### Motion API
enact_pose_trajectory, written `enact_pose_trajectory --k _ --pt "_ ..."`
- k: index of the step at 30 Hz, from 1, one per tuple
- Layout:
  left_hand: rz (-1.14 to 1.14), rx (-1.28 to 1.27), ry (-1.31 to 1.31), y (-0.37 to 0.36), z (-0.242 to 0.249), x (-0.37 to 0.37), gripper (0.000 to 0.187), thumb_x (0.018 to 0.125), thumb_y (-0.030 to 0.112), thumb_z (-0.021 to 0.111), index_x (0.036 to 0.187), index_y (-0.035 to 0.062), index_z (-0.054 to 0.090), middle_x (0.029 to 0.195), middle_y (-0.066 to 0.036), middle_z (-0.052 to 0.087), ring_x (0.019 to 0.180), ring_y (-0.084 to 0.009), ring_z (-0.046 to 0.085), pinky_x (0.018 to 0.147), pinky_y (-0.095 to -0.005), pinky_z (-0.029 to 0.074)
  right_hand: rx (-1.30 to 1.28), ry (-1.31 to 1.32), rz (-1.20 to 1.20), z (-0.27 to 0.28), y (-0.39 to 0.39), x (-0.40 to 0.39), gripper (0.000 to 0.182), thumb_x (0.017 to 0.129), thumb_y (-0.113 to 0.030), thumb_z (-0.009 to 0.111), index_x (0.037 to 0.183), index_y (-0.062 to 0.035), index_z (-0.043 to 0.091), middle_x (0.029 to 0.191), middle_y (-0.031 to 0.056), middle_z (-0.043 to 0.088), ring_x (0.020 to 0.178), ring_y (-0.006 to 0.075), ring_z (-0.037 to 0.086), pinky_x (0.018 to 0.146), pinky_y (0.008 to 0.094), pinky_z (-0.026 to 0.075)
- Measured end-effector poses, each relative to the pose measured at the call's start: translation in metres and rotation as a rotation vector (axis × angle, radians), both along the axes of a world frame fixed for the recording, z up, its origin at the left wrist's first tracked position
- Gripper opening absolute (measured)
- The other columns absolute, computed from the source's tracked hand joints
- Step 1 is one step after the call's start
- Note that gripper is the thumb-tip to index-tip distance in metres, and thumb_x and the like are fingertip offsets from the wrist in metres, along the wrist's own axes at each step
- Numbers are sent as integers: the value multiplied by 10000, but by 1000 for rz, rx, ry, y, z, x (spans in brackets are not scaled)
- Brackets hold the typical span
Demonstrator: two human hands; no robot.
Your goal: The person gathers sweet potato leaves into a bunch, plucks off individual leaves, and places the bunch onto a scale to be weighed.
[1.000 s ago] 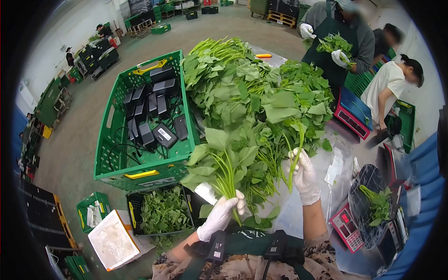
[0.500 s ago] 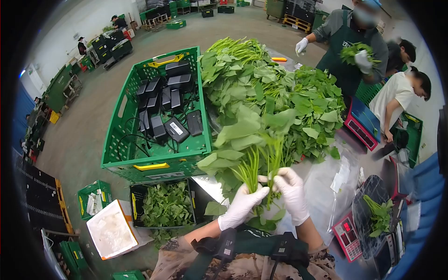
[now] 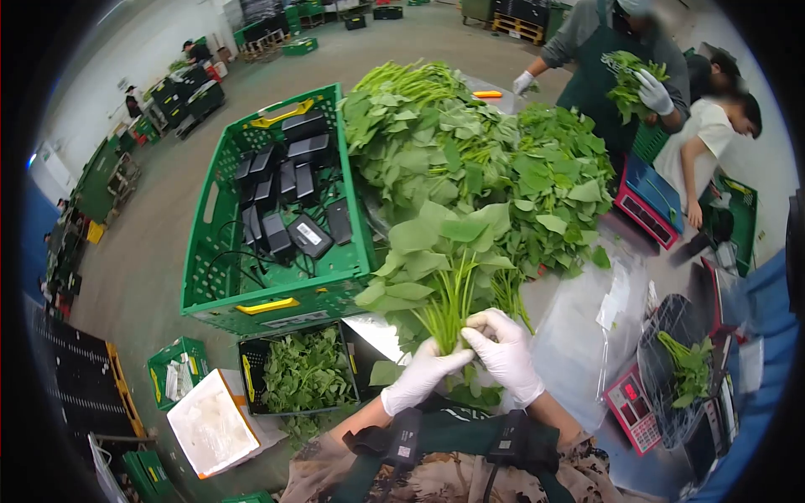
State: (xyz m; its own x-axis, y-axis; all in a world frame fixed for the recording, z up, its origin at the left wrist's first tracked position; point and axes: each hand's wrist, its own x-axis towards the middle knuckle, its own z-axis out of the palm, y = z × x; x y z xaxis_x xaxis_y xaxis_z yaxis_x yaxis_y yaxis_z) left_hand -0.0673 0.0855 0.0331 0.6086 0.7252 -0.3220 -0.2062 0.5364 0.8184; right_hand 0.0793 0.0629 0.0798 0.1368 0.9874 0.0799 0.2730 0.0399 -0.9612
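A bunch of leafy green stems [image 3: 449, 281] stands upright in front of me, leaves on top. My white-gloved left hand [image 3: 425, 373] is closed around its lower stems. My right hand [image 3: 507, 352], also gloved, is closed at the stem ends on the right side, thumb and fingers pinched on the same bunch. Just beyond lies a big heap of leafy greens [image 3: 436, 142], with a second pile [image 3: 563, 180] to its right. A few loose leaves [image 3: 474, 387] lie below my hands.
A green crate [image 3: 194, 281] with black battery-like packs stands left, above a black crate of greens [image 3: 309, 369] and a white foam box [image 3: 210, 432]. Right are plastic sheeting [image 3: 579, 344], a red scale [image 3: 635, 412] and another scale [image 3: 646, 210]. A co-worker [image 3: 599, 71] holds greens across the table.
My right hand has moved left to my left hand, and the two separate clusters of stems are now together in one bunch. The view has shifted slightly.
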Motion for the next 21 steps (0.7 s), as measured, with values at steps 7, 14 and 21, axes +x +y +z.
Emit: enact_pose_trajectory --k 7,14,21 --pt "129 -52 11 -8 -25 -31 197 937 244 548 1011 64 579 798 21 510 635 -71 424 608 -212 358 -212 -143 -297 -96 14 89 183 847 -190 631 960 -45 634 854 61 620 757 150 598 680 278 467" --pt "103 25 79 -25 -39 -30 216 945 267 532 1049 88 595 912 15 546 753 -82 465 685 -241 397 -323 -693 -292 -139 23 105 271 778 -309 664 915 -79 625 864 110 628 782 296 607 696 392 467" --pt "93 -287 -175 -29 -30 -27 171 958 207 500 1070 80 526 1075 -102 594 990 -222 569 836 -299 445 -273 140 -269 -105 18 123 169 860 -236 629 912 -75 636 666 1 559 601 94 500 527 245 377"
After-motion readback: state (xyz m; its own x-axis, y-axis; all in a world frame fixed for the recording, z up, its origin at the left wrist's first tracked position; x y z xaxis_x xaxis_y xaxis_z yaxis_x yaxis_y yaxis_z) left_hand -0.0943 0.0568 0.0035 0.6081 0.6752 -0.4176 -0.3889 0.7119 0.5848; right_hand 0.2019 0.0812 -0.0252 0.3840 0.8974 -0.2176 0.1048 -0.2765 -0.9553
